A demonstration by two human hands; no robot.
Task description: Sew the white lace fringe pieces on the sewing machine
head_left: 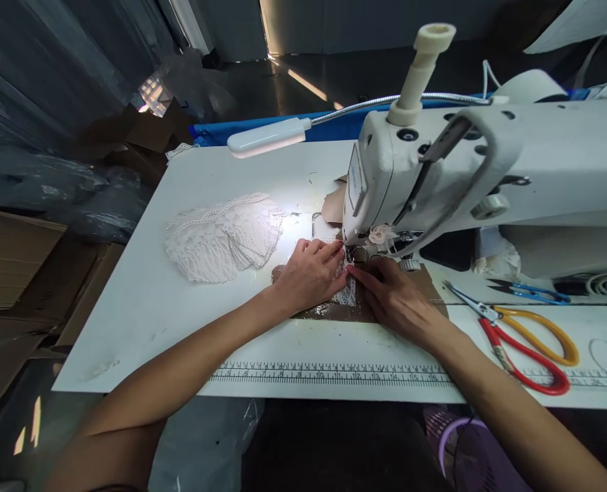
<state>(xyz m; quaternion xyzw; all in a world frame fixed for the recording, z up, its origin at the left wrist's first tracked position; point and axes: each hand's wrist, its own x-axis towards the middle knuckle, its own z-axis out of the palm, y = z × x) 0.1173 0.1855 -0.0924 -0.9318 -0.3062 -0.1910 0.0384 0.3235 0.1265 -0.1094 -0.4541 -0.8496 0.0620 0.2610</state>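
My left hand and right hand lie flat and unclenched, pinning the lace strip between their fingertips at the sewing machine.

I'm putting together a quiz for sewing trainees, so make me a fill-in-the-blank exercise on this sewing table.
1. The left hand and right hand press flat a strip of ____ at the machine.
2. The white pile lies to the ____ of both hands.
3. The scissors lie to the ____ of the right hand.
4. Along the front edge of the table runs a printed ____.

Missing words: lace; left; right; ruler.
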